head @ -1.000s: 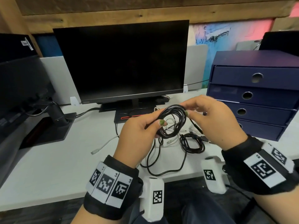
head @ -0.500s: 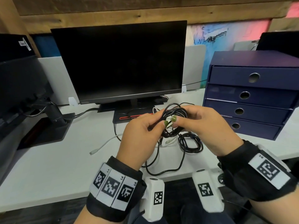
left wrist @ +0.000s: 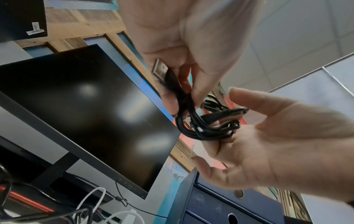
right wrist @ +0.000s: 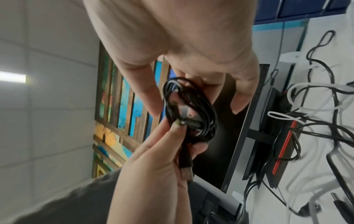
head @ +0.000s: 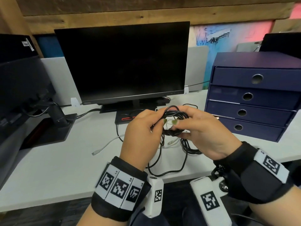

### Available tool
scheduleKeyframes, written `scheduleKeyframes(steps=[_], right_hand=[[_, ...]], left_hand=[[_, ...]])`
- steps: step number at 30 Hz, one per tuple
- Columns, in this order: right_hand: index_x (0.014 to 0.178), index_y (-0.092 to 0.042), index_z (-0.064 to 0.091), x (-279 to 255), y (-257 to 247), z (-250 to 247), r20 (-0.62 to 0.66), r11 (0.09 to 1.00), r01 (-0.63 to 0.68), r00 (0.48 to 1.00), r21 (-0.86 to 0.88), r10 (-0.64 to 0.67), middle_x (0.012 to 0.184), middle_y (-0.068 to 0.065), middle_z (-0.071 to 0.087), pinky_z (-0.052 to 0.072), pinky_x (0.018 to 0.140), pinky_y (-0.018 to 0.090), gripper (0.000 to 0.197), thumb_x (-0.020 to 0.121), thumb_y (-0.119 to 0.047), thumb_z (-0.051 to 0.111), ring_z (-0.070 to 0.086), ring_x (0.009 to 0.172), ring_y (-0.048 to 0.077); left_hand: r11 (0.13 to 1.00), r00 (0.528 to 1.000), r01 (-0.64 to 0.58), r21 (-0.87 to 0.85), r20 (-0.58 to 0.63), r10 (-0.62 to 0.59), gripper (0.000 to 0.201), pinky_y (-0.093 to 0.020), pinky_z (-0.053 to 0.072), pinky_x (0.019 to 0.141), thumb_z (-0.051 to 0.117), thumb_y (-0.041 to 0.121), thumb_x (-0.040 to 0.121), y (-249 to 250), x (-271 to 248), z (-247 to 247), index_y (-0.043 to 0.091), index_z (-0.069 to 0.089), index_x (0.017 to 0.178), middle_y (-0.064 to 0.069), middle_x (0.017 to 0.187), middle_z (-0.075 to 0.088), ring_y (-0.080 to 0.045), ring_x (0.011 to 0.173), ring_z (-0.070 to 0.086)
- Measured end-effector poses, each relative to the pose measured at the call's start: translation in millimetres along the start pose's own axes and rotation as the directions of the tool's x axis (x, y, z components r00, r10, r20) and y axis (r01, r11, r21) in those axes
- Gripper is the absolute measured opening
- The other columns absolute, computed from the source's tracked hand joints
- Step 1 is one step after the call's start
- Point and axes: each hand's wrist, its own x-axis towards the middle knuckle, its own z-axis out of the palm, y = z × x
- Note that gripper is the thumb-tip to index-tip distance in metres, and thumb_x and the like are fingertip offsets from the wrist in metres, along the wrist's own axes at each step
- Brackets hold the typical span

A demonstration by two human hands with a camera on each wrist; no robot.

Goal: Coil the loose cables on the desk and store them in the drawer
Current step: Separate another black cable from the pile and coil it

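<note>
A small black cable coil (head: pixel 175 114) is held above the white desk (head: pixel 53 167), in front of the monitor. My left hand (head: pixel 146 129) pinches its left side, thumb on top, together with the cable's USB plug (left wrist: pixel 160 68). My right hand (head: pixel 198 126) grips the right side with its thumb pressed on the loops. The wrist views show the coil (right wrist: pixel 189 112) between the fingers of both hands. A black tail (head: pixel 169 168) hangs from the coil onto the desk. A loose white cable (head: pixel 107 145) and a second black bundle (head: pixel 189 145) lie beneath the hands.
A navy drawer unit (head: pixel 254 98) with several closed drawers stands at the right. A dark monitor (head: pixel 123 62) on its stand sits behind the hands. A second screen and black base (head: pixel 48 128) occupy the left. The desk's front edge is near my wrists.
Both hands have drawn closer together over the coil, and the right thumb now presses on the loops beside the left thumb. The coil looks more tightly bunched.
</note>
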Motion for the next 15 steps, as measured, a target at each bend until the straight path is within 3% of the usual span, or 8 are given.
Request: scheduleKeyframes(steps=[2, 3, 6, 9, 11, 15], right_hand=[[0.108, -0.013, 0.064, -0.2, 2.1, 6.0, -0.086, 0.993, 0.059, 0.994, -0.099, -0.067, 0.088, 0.004, 0.069, 0.052, 0.066, 0.02, 0.034, 0.08, 0.006, 0.064, 0.065, 0.077, 0.015], [0.105, -0.018, 0.065, -0.1, 4.3, 7.5, -0.139, 0.98, 0.088, 0.984, -0.178, -0.114, 0.09, 0.002, 0.07, 0.051, 0.066, 0.019, 0.035, 0.08, 0.007, 0.064, 0.065, 0.079, 0.014], [0.103, -0.032, 0.064, 0.2, 8.4, 9.2, -0.252, 0.904, 0.1, 0.942, -0.416, -0.22, 0.098, -0.005, 0.067, 0.055, 0.079, 0.029, 0.04, 0.078, 0.0, 0.065, 0.063, 0.088, 0.013], [0.114, -0.029, 0.057, 0.3, 6.9, 7.9, -0.287, 0.926, 0.019, 0.948, -0.378, -0.137, 0.087, 0.002, 0.064, 0.059, 0.078, 0.042, 0.041, 0.081, -0.007, 0.067, 0.069, 0.079, 0.024], [0.12, -0.026, 0.05, -1.2, 5.6, 7.8, -0.262, 0.939, -0.014, 0.962, -0.342, -0.081, 0.072, 0.005, 0.067, 0.059, 0.079, 0.042, 0.046, 0.082, -0.009, 0.069, 0.072, 0.069, 0.025], [0.132, -0.027, 0.043, -3.8, 4.2, 6.7, -0.225, 0.922, -0.031, 0.972, -0.385, -0.061, 0.073, 0.005, 0.074, 0.053, 0.088, 0.037, 0.057, 0.084, -0.012, 0.069, 0.073, 0.067, 0.018]], left_hand=[[1.0, 1.0, -0.01, 0.008, -0.024, 0.01, 0.036, -0.004, 0.04, 0.075, 0.057, 0.011, 0.093, 1.4, -2.2, 4.7, 0.029, 0.063, 0.123, 0.012, 0.091, 0.062, 0.002, 0.091, 0.053], [0.999, 0.999, -0.025, 0.032, -0.035, 0.026, 0.036, -0.006, 0.041, 0.075, 0.057, 0.011, 0.093, 2.3, -3.0, 6.5, 0.028, 0.063, 0.124, 0.01, 0.091, 0.061, -0.001, 0.088, 0.053], [0.991, 0.991, -0.085, 0.1, -0.092, 0.095, 0.036, -0.009, 0.041, 0.072, 0.058, 0.011, 0.092, 2.1, -2.7, 7.0, 0.024, 0.062, 0.125, 0.006, 0.086, 0.06, -0.005, 0.08, 0.049], [0.985, 0.988, -0.085, 0.147, -0.117, 0.103, 0.038, -0.007, 0.039, 0.072, 0.059, 0.01, 0.092, -0.1, -1.7, 4.6, 0.021, 0.061, 0.128, 0.005, 0.085, 0.059, -0.004, 0.081, 0.048], [0.975, 0.984, -0.091, 0.201, -0.131, 0.119, 0.041, -0.007, 0.037, 0.072, 0.058, 0.01, 0.091, -2.1, -2.3, 3.8, 0.022, 0.057, 0.131, 0.005, 0.083, 0.058, -0.004, 0.08, 0.045], [0.963, 0.989, -0.079, 0.259, -0.098, 0.108, 0.053, -0.012, 0.037, 0.063, 0.057, 0.007, 0.091, -6.6, -3.7, 4.0, 0.031, 0.048, 0.137, 0.007, 0.079, 0.052, -0.006, 0.074, 0.042]])
